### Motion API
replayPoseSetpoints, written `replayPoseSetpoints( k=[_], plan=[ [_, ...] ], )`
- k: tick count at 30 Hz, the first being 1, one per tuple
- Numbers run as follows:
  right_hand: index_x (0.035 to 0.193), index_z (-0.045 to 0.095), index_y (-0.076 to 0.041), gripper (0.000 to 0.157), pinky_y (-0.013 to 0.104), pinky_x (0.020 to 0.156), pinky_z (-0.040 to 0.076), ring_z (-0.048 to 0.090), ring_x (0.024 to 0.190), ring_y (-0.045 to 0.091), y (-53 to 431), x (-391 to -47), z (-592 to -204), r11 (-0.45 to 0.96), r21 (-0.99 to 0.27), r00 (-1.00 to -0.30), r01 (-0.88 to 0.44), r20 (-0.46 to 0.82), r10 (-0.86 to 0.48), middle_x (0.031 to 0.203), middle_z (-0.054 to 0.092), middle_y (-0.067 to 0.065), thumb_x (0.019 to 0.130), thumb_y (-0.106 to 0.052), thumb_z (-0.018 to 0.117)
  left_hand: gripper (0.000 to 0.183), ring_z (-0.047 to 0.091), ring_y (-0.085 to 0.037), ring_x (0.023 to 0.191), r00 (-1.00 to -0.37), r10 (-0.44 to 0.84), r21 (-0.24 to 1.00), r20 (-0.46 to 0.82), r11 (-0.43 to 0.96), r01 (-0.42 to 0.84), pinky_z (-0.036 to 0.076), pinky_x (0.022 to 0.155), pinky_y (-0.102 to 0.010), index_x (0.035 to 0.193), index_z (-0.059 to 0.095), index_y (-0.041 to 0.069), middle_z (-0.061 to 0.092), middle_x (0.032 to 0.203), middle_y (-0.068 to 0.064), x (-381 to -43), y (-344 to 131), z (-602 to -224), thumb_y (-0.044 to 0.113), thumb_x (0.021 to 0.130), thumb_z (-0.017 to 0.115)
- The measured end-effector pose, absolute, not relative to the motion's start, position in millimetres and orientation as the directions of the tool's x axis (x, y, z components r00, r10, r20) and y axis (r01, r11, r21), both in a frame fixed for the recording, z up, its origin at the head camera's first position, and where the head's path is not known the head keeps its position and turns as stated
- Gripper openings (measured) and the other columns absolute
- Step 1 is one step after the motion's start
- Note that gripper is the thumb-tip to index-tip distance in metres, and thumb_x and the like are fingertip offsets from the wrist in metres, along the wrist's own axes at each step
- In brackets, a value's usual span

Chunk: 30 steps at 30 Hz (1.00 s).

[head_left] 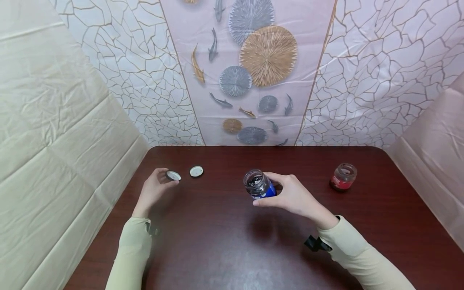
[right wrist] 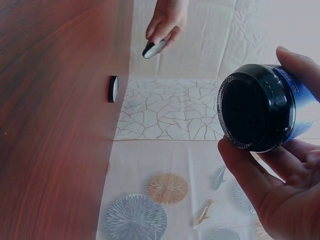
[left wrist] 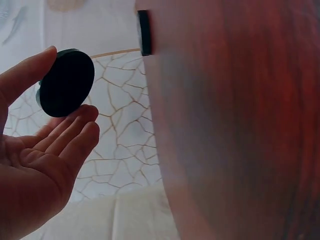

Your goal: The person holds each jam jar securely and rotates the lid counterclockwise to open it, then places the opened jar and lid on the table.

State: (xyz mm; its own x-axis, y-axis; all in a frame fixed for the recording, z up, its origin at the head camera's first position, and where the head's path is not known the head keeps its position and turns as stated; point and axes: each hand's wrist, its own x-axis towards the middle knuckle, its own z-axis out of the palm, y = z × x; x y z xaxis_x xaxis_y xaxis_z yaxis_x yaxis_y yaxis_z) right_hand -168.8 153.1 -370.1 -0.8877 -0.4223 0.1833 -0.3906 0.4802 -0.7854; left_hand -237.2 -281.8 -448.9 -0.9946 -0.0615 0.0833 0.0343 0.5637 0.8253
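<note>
At the table's left side, my left hand (head_left: 154,191) pinches a round black jar lid (left wrist: 67,82) between thumb and fingers. Its white inner face turns upward in the head view. Nearer the middle, my right hand (head_left: 291,195) grips a glass jar with a blue label (head_left: 267,191). That jar has an uncovered mouth, dark contents inside, and tilts a little above the table. In the right wrist view its dark glass base (right wrist: 247,110) faces the camera, with thumb and fingers around its sides.
A second lid (head_left: 196,171) lies white side up on the dark red wooden table (head_left: 217,241), right of my left hand. Toward the right edge stands an uncovered glass jar with a red label (head_left: 343,177). Patterned cloth (head_left: 268,117) hangs behind the table.
</note>
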Motion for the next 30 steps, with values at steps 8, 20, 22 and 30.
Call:
replayPoseSetpoints(
  k=[8, 20, 22, 30],
  plan=[
    [0.135, 0.063, -0.025, 0.071, 0.040, 0.081, 0.056, 0.068, 0.095, 0.015, 152.8, -168.7, -370.9, 0.477, -0.789, -0.889, -0.387, 0.182, -0.421, 0.108, 0.072, -0.008, 0.073, -0.049, 0.089, 0.066, 0.060, -0.040, 0.122, -0.998, -0.044, 0.793, 0.039, 0.609, 0.004, 0.044, 0.106, -0.049, 0.135, 0.047, -0.007, 0.060, 0.131, -0.029, -240.8, -284.3, -461.2, 0.021, 0.087, 0.080],
    [0.134, 0.064, -0.025, 0.071, 0.036, 0.081, 0.056, 0.069, 0.094, 0.013, 152.6, -168.5, -370.0, 0.477, -0.788, -0.891, -0.389, 0.190, -0.412, 0.107, 0.073, -0.008, 0.072, -0.049, 0.090, 0.065, 0.058, -0.041, 0.123, -0.999, -0.007, 0.767, -0.035, 0.641, -0.032, 0.045, 0.105, -0.050, 0.133, 0.047, -0.008, 0.057, 0.133, -0.030, -241.4, -281.1, -459.9, 0.023, 0.087, 0.080],
    [0.133, 0.065, -0.024, 0.071, 0.036, 0.080, 0.056, 0.069, 0.093, 0.013, 152.5, -168.3, -369.9, 0.472, -0.791, -0.891, -0.391, 0.195, -0.411, 0.106, 0.073, -0.008, 0.072, -0.048, 0.090, 0.065, 0.058, -0.042, 0.122, -0.999, 0.002, 0.757, -0.051, 0.652, -0.037, 0.045, 0.103, -0.050, 0.132, 0.048, -0.009, 0.058, 0.131, -0.030, -242.0, -281.2, -459.9, 0.024, 0.087, 0.079],
    [0.131, 0.066, -0.025, 0.069, 0.039, 0.080, 0.056, 0.070, 0.090, 0.011, 152.6, -169.3, -370.7, 0.461, -0.798, -0.892, -0.388, 0.201, -0.404, 0.105, 0.073, -0.009, 0.071, -0.049, 0.090, 0.065, 0.058, -0.043, 0.120, -0.996, 0.034, 0.733, -0.086, 0.679, -0.040, 0.046, 0.100, -0.052, 0.130, 0.050, -0.012, 0.061, 0.125, -0.030, -241.0, -283.4, -459.8, 0.025, 0.086, 0.080]
  ],
)
